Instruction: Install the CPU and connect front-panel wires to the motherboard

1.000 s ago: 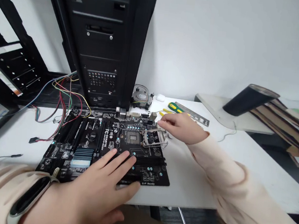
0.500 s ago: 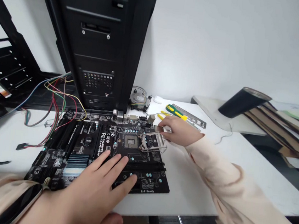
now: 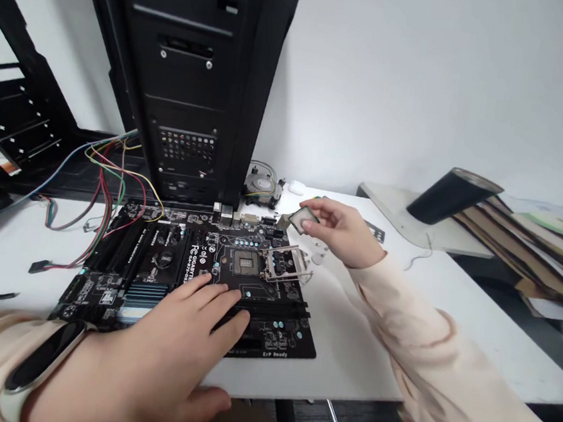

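My right hand (image 3: 337, 229) pinches a square CPU (image 3: 304, 220) by its edges, above the table just past the motherboard's right corner. Below and to the left, the motherboard (image 3: 269, 330) lies flat on the white table. Its CPU socket (image 3: 246, 263) is uncovered, and the metal socket frame (image 3: 289, 263) is swung up to the right. My left hand (image 3: 179, 344) rests with fingers spread over the near edge of the board, in front of the socket. Part of the board is hidden under that hand and wrist.
A black computer case (image 3: 193, 94) stands behind the board, with loose coloured cables (image 3: 106, 186) hanging from it. A CPU cooler (image 3: 262, 187) sits at the back. To the right are a dark cylinder (image 3: 454, 195) and stacked folders (image 3: 519, 243).
My right hand has lifted the CPU up from beside the open socket frame, so it now shows between the fingers. My left hand has stayed on the board, with its view shifted slightly.
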